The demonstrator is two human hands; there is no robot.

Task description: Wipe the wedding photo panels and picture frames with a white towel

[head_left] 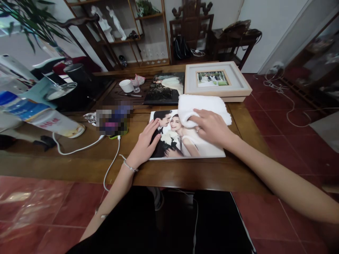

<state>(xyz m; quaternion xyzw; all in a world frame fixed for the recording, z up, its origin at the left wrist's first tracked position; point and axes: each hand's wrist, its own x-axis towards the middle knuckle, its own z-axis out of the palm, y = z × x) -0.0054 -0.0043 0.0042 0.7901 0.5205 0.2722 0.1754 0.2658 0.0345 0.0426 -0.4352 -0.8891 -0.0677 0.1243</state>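
Note:
A wedding photo panel (172,141) lies flat on the wooden table (201,173) in front of me. Across its left edge rests my left hand (145,141), fingers stretched out and holding nothing. My right hand (212,127) is closed on a folded white towel (203,106), which covers the panel's upper right corner and reaches past its far edge. The fingertips are partly sunk in the cloth. Part of the picture is hidden under both hands and the towel.
Behind the panel are a dark photo panel (165,88) and a pale framed photo (193,70). Further left stand a white cup (126,86), a blurred-out phone-like item with charging cables (119,151), and a tilted bottle (42,116). Red floor tiles (286,134) lie beyond the table's right edge.

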